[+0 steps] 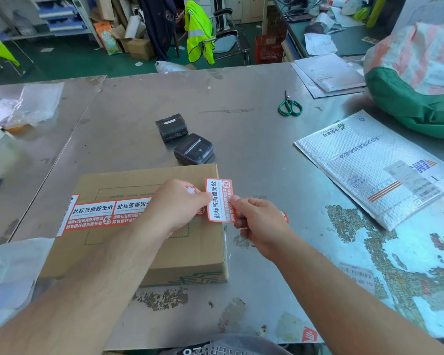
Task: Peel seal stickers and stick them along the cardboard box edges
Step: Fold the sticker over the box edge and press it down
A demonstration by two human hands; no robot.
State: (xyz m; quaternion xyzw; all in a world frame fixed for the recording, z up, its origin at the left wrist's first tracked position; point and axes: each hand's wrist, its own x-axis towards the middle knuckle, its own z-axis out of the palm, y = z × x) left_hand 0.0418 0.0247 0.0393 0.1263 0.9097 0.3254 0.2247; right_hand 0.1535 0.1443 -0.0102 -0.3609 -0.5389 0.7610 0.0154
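A flat brown cardboard box (164, 242) lies on the metal table in front of me. Red and white seal stickers (92, 213) run in a row across its top, one folding over the left edge. Both hands pinch one loose red and white seal sticker (219, 198), held upright just past the box's right edge. My left hand (174, 206) grips its left side over the box top. My right hand (259, 221) holds its lower right corner, and a bit of another red sticker shows behind that hand.
Two small black label printers (185, 139) sit just beyond the box. Green-handled scissors (290, 106) lie further right. A white bubble mailer (377, 165) and a green and white sack (415, 85) fill the right side. Paper scraps litter the near table edge.
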